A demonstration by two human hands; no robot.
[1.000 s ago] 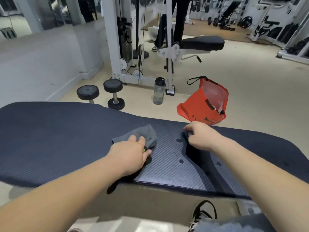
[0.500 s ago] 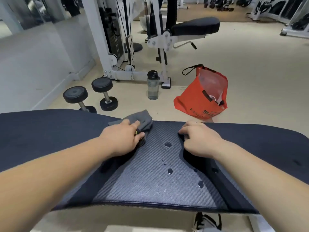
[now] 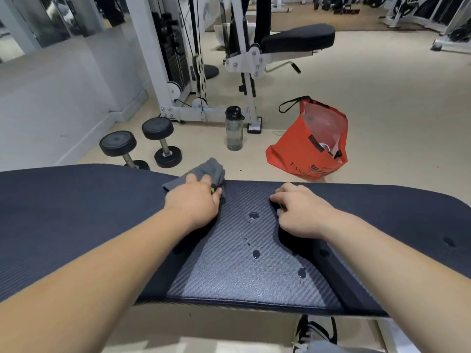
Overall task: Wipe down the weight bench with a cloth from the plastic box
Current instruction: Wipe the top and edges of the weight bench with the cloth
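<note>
the left hand is gripping the crumpled grey cloth and pressing it on the weight bench at its far edge, farther out than a second ago. droplets are remaining mid-pad. the right hand is resting on the pad with fingers curled; possibly it is hooking a seam, but this cannot be told.

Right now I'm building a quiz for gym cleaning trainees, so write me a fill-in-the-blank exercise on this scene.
1. The left hand grips a grey ____ on the dark textured weight bench.
2. Water droplets lie on the ____ between the left hand and the right hand.
3. ____ black round-ended dumbbells sit on the floor beyond the bench.
4. The clear black-capped bottle stands between the dumbbells and the orange-red fabric ____.
Missing words: cloth; bench; two; bag.
</note>
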